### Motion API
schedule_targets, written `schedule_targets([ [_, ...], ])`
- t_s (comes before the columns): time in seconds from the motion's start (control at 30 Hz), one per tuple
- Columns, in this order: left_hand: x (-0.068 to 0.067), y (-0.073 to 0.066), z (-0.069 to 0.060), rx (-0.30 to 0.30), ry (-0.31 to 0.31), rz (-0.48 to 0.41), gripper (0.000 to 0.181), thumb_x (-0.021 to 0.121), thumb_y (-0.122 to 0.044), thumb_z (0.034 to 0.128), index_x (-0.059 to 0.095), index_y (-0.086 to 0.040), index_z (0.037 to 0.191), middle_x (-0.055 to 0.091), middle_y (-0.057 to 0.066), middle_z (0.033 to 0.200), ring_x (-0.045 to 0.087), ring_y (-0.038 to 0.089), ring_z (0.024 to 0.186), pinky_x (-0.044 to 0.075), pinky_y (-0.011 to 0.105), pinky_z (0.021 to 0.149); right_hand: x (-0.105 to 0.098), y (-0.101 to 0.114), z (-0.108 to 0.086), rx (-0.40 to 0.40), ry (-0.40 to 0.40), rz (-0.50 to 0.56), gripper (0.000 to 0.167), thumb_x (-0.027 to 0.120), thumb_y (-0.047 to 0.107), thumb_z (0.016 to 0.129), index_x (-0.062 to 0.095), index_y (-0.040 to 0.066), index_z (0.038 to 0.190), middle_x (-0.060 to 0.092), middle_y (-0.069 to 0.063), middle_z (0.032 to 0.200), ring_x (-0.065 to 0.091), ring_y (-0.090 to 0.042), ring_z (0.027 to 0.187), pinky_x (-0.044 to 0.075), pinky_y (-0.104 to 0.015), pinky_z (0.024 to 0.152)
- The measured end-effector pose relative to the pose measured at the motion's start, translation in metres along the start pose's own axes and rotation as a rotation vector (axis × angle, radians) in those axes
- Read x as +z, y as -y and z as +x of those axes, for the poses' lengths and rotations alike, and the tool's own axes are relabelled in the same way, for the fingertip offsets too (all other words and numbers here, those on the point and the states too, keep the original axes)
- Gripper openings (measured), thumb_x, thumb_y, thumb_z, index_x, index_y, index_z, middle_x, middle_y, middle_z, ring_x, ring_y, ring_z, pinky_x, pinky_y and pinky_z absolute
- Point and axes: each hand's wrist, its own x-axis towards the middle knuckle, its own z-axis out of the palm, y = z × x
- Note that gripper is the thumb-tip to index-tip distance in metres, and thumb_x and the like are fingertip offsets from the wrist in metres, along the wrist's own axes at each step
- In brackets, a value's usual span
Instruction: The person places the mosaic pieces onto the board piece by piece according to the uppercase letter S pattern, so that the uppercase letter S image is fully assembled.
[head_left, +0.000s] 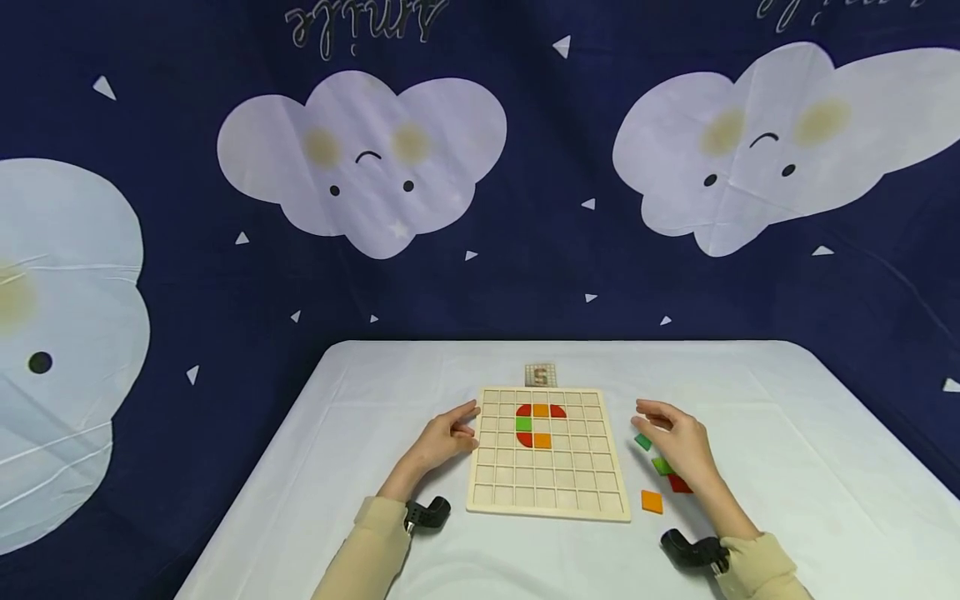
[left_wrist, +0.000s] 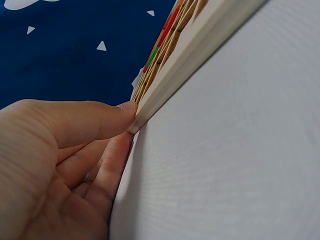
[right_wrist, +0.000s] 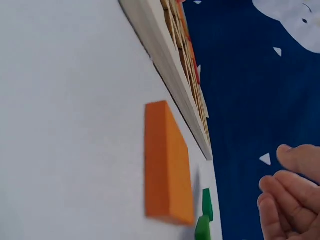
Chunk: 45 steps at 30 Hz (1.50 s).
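Observation:
A square wooden grid board (head_left: 551, 496) lies flat, with red, orange and green tiles (head_left: 523, 424) in several of its upper cells. My left hand (head_left: 442, 437) touches the board's left edge, its thumb and index fingertip apart along the rim. The left wrist view shows the thumb (left_wrist: 95, 117) against the rim near a corner. To the board's right, my right hand (head_left: 678, 437) hovers with loosely bent fingers, and nothing shows between them. A dark green tile (head_left: 643, 442) lies by its fingertips. Partly under the hand are a light green tile (head_left: 662, 467) and a red tile (head_left: 679, 484).
An orange tile (head_left: 652, 502) lies nearer the front, right of the board. A small card (head_left: 541, 375) with a grid and a figure sits behind the board. White cloth (head_left: 360, 417) covers the table. A dark blue curtain (head_left: 540, 292) with clouds hangs behind it.

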Motion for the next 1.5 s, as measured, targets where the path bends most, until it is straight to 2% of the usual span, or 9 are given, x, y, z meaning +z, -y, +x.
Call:
schedule_targets([
  [0.17,-0.001,0.0,0.001,-0.006,-0.004,-0.006,0.069,0.069,0.004,0.079,0.038,0.005,0.141,0.052,0.019,0.132,0.057,0.017,0.087,0.048,0.021,0.07,-0.001,-0.008,-0.005,-0.007,-0.015,-0.05,0.04,0.07,0.022,0.087,0.063,-0.003,0.117,0.064,-0.022,0.111,0.061,-0.037,0.099,0.049,-0.045,0.082],
  [0.37,-0.001,-0.001,0.0,-0.007,0.001,-0.015,0.07,0.069,0.004,0.0788,0.038,0.005,0.141,0.053,0.018,0.132,0.058,0.016,0.086,0.048,0.021,0.072,0.004,-0.019,-0.009,-0.068,-0.014,-0.211,0.044,0.076,0.014,0.079,0.062,-0.01,0.113,0.065,-0.025,0.103,0.061,-0.04,0.093,0.047,-0.052,0.08],
  [0.47,0.0,-0.001,0.0,-0.004,0.001,-0.017,0.07,0.07,0.005,0.0783,0.038,0.006,0.141,0.053,0.019,0.131,0.058,0.016,0.086,0.049,0.021,0.071,0.008,-0.025,-0.009,-0.091,-0.017,-0.254,0.045,0.078,0.012,0.076,0.062,-0.012,0.111,0.065,-0.025,0.1,0.06,-0.04,0.092,0.044,-0.054,0.08],
  [0.77,0.001,-0.002,0.0,-0.017,0.005,-0.018,0.07,0.07,0.005,0.0783,0.038,0.005,0.141,0.053,0.018,0.132,0.057,0.016,0.086,0.048,0.02,0.071,0.016,-0.029,-0.015,-0.132,-0.038,-0.215,0.036,0.075,0.003,0.076,0.064,-0.01,0.108,0.066,-0.022,0.096,0.06,-0.038,0.089,0.046,-0.051,0.078],
  [0.93,0.001,0.0,0.001,-0.011,-0.002,-0.017,0.07,0.07,0.005,0.0784,0.038,0.005,0.141,0.053,0.017,0.131,0.057,0.016,0.086,0.047,0.02,0.072,0.011,-0.023,-0.011,-0.155,-0.057,-0.183,0.034,0.074,0.002,0.078,0.065,-0.009,0.109,0.065,-0.023,0.097,0.061,-0.037,0.088,0.049,-0.05,0.075],
  [1.2,0.0,0.0,0.0,0.0,-0.006,-0.024,0.07,0.07,0.006,0.0779,0.038,0.006,0.14,0.053,0.019,0.131,0.058,0.016,0.085,0.048,0.021,0.072,0.001,0.006,0.007,-0.186,-0.077,-0.097,0.033,0.073,0.008,0.081,0.066,-0.003,0.112,0.066,-0.021,0.107,0.062,-0.037,0.091,0.05,-0.049,0.076],
  [1.5,0.0,-0.002,0.0,0.005,-0.01,-0.037,0.07,0.071,0.006,0.0771,0.039,0.007,0.139,0.054,0.02,0.13,0.058,0.02,0.086,0.048,0.022,0.071,0.02,0.042,0.014,-0.187,0.031,0.001,0.034,0.073,0.011,0.083,0.066,0.0,0.114,0.067,-0.015,0.107,0.062,-0.033,0.094,0.05,-0.048,0.079],
])
